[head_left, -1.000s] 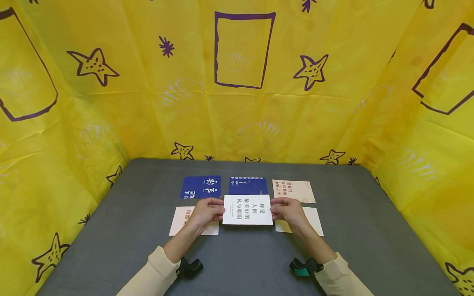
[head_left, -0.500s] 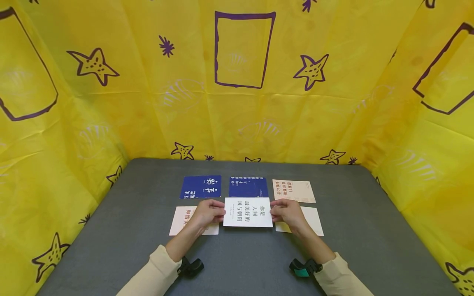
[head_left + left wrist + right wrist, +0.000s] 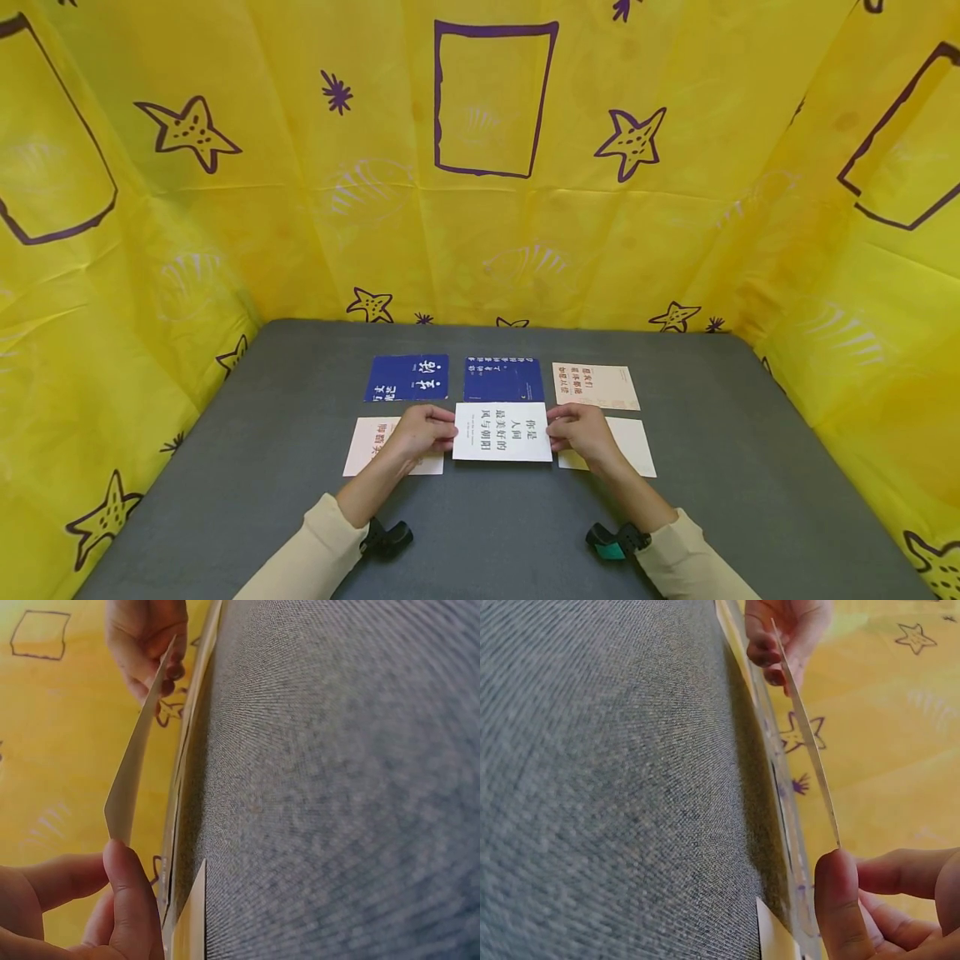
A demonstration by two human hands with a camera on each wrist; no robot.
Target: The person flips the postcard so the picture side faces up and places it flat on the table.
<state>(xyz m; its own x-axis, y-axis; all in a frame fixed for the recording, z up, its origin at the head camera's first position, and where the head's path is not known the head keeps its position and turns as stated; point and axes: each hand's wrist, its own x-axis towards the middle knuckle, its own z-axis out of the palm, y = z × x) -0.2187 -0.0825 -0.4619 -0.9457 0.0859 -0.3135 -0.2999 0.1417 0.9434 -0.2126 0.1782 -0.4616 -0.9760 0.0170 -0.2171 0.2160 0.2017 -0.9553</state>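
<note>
A white card [image 3: 502,432] with dark printed characters is held level between both hands, a little above the grey table. The left hand [image 3: 420,432] pinches its left edge between thumb and fingers; the right hand [image 3: 583,430] pinches the right edge the same way. Both wrist views show the card edge-on, apart from the tabletop, with a thumb [image 3: 133,889] on its near end. Under the left hand lies a pale pink card [image 3: 366,442] with red characters, partly covered. Beneath the right hand is a plain cream card [image 3: 633,446], also partly hidden.
Behind the held card lie a blue card [image 3: 407,379] at left, a second blue card [image 3: 502,382] in the middle, and a peach card [image 3: 596,387] at right. A yellow patterned curtain [image 3: 480,233] surrounds the grey table [image 3: 480,525] at the back and sides.
Both hands have brought the white card slightly nearer the person, uncovering more of the middle blue card. Over the last half second it has hardly moved. The other cards stay put.
</note>
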